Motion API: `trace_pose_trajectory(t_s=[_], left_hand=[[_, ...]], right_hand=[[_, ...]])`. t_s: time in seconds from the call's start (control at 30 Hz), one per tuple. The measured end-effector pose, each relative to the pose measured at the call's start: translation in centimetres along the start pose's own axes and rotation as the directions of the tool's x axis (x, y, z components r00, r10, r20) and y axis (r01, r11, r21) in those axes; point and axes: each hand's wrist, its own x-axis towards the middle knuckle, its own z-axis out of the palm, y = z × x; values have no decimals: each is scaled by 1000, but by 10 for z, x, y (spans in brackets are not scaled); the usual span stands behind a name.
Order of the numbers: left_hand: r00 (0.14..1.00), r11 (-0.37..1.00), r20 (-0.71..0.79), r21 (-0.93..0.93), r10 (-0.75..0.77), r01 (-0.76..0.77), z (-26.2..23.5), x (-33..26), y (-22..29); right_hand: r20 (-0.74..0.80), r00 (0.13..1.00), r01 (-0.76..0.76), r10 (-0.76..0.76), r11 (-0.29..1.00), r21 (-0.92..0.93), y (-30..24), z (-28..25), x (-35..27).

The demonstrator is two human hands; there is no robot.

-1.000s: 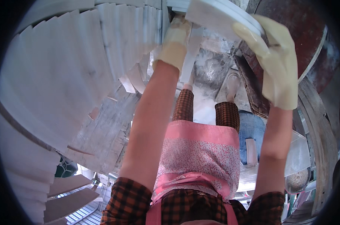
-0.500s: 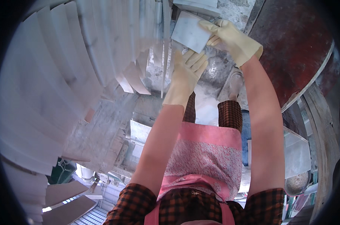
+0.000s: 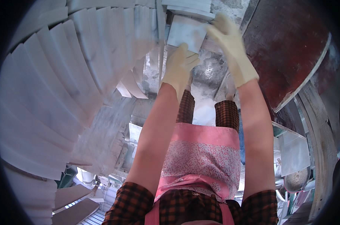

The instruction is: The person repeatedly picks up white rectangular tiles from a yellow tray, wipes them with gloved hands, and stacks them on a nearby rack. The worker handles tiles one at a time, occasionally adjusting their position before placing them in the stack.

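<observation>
**Two gloved hands steady a pale slab at the stack**

The left hand [image 3: 179, 69], in a cream glove, has its grip closed along the lower edge of a pale grey-white stone tile [image 3: 186, 33], fingers curled up against that edge so the piece rests on them. The right hand [image 3: 230, 47], gloved the same way, lies flatter: its fingers are spread over the tile's right side and corner, pressing rather than pinching, which seems to keep the slab from tipping sideways. The tile is held out in front of the person at arm's reach, just below a few similar slabs [image 3: 188, 8] lying flat at the top of the view.

To the left, many more white tiles [image 3: 64, 86] stand on edge, leaning in a fanned row. A dark red-brown board [image 3: 286, 52] slants on the right. Below the arms hangs a pink apron [image 3: 203, 161] over checked clothing.
</observation>
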Motion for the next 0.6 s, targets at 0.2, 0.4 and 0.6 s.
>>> trace_pose_trajectory(t_s=[0.2, 0.4, 0.6], left_hand=[[976, 950, 5, 228, 216, -212, -2, -26, -1], [939, 915, 122, 213, 322, -342, -21, -25, -19], [884, 804, 145, 371, 445, -465, -39, -21, -21]], right_hand=[[82, 984, -146, 156, 983, -115, -16, 34, 4], [212, 969, -12, 123, 889, -457, -22, 18, 15], [228, 960, 181, -162, 981, -64, 18, -14, 24]])
